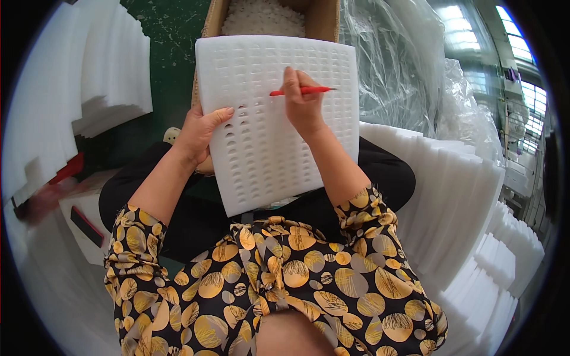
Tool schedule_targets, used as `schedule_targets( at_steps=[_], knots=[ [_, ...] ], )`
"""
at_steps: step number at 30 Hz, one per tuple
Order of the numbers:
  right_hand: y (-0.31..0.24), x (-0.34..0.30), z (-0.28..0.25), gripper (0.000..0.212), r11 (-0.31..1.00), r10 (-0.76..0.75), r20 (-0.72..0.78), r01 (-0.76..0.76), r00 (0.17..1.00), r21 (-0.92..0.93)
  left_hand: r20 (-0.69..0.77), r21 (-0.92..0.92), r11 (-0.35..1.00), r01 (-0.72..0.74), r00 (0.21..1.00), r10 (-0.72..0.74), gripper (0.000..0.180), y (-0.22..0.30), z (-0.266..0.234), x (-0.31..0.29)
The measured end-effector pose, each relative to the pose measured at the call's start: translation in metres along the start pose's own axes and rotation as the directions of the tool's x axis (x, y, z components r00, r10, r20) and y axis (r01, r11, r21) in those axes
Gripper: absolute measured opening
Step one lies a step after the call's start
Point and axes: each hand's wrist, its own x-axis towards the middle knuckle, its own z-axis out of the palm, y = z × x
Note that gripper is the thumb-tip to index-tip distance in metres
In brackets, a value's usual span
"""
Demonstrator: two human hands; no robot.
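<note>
While the left hand (199,132) grips the foam sheet (273,142) by its edge, the right hand (304,102) grasps a slim red tool (315,90); beyond these fingers sits a box (325,19).

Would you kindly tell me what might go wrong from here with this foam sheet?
The red tool in the right hand has a thin tip that might nick the white foam sheet. Only the left hand grips the sheet's edge, so it could shift under pressure. White pieces lie in the open cardboard box; a knock might spill some.
</note>
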Motion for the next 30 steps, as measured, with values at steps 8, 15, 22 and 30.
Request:
schedule_targets(
  at_steps=[8, 15, 22, 30],
  knots=[
    [0.006, -0.004, 0.016, 0.037, 0.979, -0.177, 0.080, 0.184, 0.981, -0.083, 0.056, 0.035, 0.999, -0.005, 0.998, 0.003, 0.031, 0.003, 0.004, -0.003],
    [-0.006, -0.010, 0.030, 0.036, 0.973, -0.203, 0.101, 0.213, 0.974, -0.090, 0.080, 0.073, 0.997, -0.014, 0.997, 0.008, 0.032, 0.008, 0.009, -0.007],
    [-0.014, -0.011, 0.037, 0.030, 0.992, -0.092, 0.165, 0.105, 0.982, -0.066, 0.026, 0.096, 0.995, -0.008, 1.000, 0.006, 0.035, 0.006, 0.005, -0.005],
    [-0.009, -0.013, 0.055, 0.028, 0.966, -0.193, 0.291, 0.232, 0.937, -0.109, 0.013, 0.150, 0.989, -0.008, 1.000, 0.006, 0.040, -0.001, -0.007, 0.003]
  ],
)
